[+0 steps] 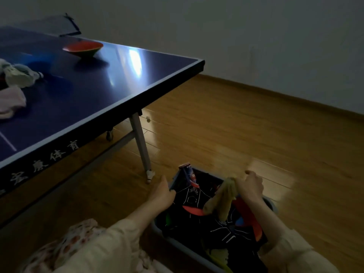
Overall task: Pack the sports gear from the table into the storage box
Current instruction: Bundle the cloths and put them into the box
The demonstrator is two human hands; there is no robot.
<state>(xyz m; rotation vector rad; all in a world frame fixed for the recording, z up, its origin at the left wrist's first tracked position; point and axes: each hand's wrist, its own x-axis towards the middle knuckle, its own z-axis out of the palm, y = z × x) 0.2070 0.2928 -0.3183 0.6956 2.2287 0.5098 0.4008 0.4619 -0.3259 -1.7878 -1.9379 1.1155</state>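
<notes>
Several pieces already sit in the grey plastic storage box (173, 182) on the floor: dark printed fabric, red bits, a tall packet. Right hand (251, 186) is clenched on a pale yellowish cloth bundle (220, 201), lowering it over the box; left hand (162, 191) grips the box's rim. Left to go, up on the blue table-tennis table (94, 91) above the box: red shallow cone dish (83, 48), white shuttlecocks (19, 74), pink cloth (10, 102).
</notes>
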